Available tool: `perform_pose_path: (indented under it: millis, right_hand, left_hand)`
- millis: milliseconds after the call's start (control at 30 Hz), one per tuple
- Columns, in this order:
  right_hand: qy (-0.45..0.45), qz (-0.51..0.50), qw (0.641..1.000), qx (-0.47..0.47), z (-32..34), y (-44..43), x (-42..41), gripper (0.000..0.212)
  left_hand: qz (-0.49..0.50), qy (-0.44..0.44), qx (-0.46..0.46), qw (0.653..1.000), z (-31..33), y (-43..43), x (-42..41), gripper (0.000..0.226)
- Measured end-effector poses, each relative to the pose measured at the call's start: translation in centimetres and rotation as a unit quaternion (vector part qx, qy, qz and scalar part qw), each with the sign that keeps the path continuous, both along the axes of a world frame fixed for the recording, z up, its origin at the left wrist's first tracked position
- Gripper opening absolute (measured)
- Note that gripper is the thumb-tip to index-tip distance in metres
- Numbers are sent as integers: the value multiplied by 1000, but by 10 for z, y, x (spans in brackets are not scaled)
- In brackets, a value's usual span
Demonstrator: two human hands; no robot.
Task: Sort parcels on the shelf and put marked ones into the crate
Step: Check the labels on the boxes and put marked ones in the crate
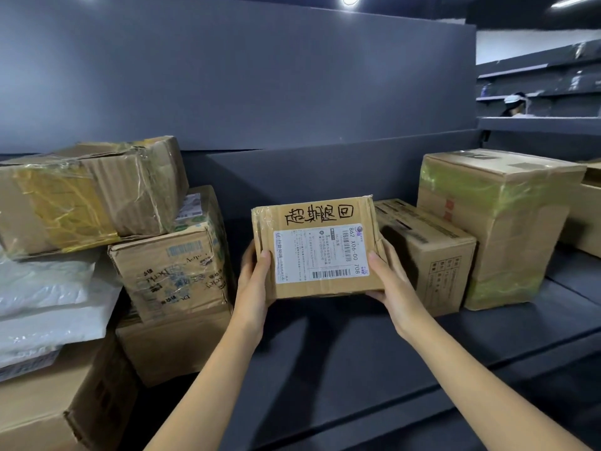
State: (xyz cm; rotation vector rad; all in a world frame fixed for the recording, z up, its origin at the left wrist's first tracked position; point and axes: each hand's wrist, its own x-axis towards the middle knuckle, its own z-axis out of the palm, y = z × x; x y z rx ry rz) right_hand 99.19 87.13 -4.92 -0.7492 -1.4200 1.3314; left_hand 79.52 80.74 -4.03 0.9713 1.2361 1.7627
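Parcels crowd this dark grey shelf (pixel 357 369), all taped shut, so I cannot see their contents. My left hand (pixel 257 281) and right hand (pixel 387 278) clamp the small marked carton (pixel 317 249) by its sides, lifted above the shelf between a leaning stack (pixel 97 196) and two brown boxes (pixel 455 242). Black handwritten characters cross its top; the white label (pixel 320 255) reads "862 X06-00 708". More shelving (pixel 536 122) stands far right.

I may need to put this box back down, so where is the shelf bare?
Bare shelf lies below the held box, between the printed carton on the left and the small brown carton on the right. The left stack and right-hand cartons stand crowded.
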Motion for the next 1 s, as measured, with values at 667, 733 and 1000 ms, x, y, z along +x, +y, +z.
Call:
perform_pose_path:
  millis: [667, 733, 1000]
  right_hand:
    - [-9, -109, 994, -12, 14, -60, 64, 51]
    - [-5, -126, 992, -1, 19, -73, 84, 49]
    - [23, -234, 971, -36, -3, -151, 209, 45]
  left_hand:
    - [-116, 73, -4, 991, 9, -40, 38, 54]
    - [-134, 75, 8, 988, 17, -44, 57, 54]
    - [-254, 60, 3, 965, -5, -67, 178, 56]
